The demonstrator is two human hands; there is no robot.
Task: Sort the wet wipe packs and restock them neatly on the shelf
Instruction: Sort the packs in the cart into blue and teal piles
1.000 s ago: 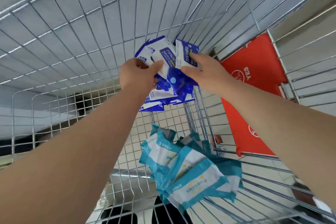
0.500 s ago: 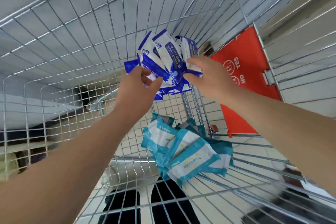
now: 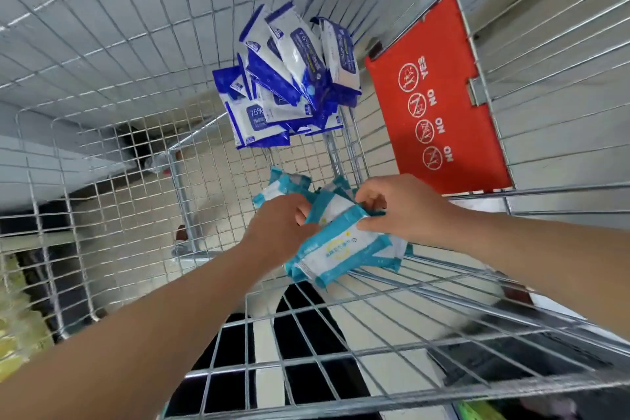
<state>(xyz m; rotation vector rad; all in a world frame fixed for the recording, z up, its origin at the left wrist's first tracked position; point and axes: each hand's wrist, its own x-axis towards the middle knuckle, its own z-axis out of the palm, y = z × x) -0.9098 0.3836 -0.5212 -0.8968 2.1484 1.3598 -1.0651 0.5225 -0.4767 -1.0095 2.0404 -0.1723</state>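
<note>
Hands: left hand (image 3: 283, 225) and right hand (image 3: 405, 211) each clamp curled fingers on teal-and-white plastic wipe packs (image 3: 337, 251), at least four, heaped on the silver wire trolley (image 3: 102, 54) floor. Dark-blue-and-white packs (image 3: 289, 78), at least five, lie beyond; one reads "75%". Red plastic panel (image 3: 453, 133): YES, NO, NO, NO.

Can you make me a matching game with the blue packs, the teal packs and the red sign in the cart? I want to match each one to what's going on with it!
Things:
1. dark blue wipe packs
2. teal wipe packs
3. red sign panel

States:
A. has YES and NO printed on it
B. gripped by the left hand and right hand
C. heaped farther away, no hand touching

Pairs: 1-C, 2-B, 3-A
</note>
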